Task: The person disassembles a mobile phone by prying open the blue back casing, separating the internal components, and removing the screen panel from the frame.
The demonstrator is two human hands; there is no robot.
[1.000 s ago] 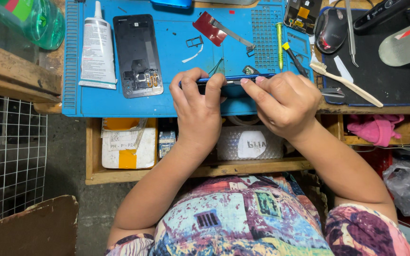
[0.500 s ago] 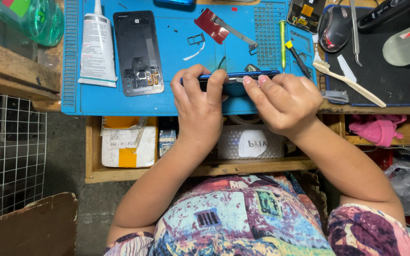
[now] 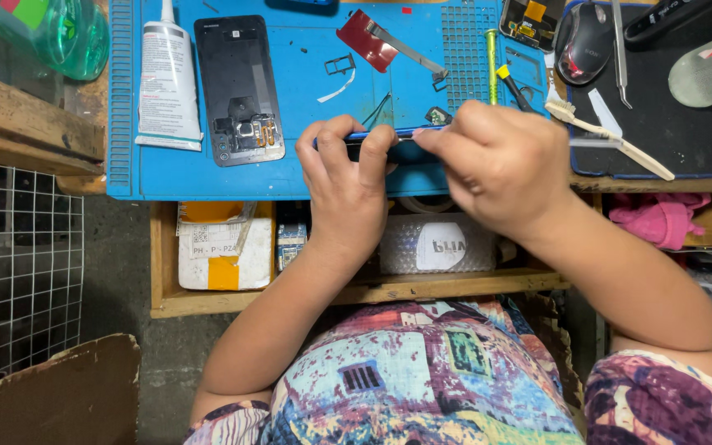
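Over the blue mat, both hands' grips (left hand, right hand) closed on a phone.

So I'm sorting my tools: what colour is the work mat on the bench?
Blue, seen clearly in the head view: mat.

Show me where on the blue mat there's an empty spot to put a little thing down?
Bare room on the blue rubber mat: the strip between the black phone back cover and the left hand, below the small metal tray frame. It is crowded on the right, around the right hand, yellow-handled tool and wooden-handled brush.
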